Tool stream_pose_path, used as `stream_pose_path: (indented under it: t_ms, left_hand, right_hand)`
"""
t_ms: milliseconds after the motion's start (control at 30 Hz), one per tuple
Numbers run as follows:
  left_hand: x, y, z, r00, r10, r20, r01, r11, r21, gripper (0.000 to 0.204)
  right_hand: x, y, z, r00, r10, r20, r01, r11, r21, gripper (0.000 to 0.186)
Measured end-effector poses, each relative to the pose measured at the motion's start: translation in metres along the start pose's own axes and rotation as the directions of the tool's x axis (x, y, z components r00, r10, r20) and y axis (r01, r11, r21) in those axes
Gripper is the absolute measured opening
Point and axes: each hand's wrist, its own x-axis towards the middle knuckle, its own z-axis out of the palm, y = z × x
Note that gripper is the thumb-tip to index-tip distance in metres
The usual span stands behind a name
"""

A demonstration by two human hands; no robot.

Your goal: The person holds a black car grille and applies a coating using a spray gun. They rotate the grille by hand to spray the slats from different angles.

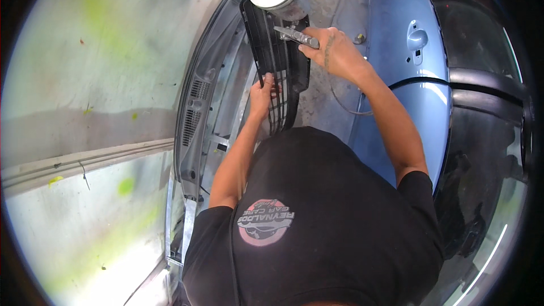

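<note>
Only 1 label-like mark shows: a round printed emblem (264, 222) on the back of the person's black shirt (340, 238), near the lower middle; it is pinkish-red with grey and white shapes; no packages, signs or screens appear.

A black short-sleeved T-shirt (334, 221) with a round pink-and-white emblem (264, 222) printed on it. Both forearms are bare, and dark tattoo marks run along the back of the right hand (334, 51).
</note>
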Motion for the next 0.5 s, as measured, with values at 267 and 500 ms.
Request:
stream_pose_path:
  t_ms: [267, 500]
  left_hand:
    - [0.000, 0.000, -0.005, 1.000, -0.018, 0.024, 0.017, 0.999, 0.030, 0.056]
    - [-0.004, -0.001, -0.009, 0.997, -0.015, 0.071, 0.011, 0.998, 0.058, 0.059]
  right_hand:
    - [-0.001, 0.000, 0.005, 0.998, -0.059, 0.013, 0.058, 0.997, 0.053, 0.045]
    - [-0.004, -0.012, 0.008, 0.990, -0.119, 0.079, 0.116, 0.992, 0.039, 0.044]
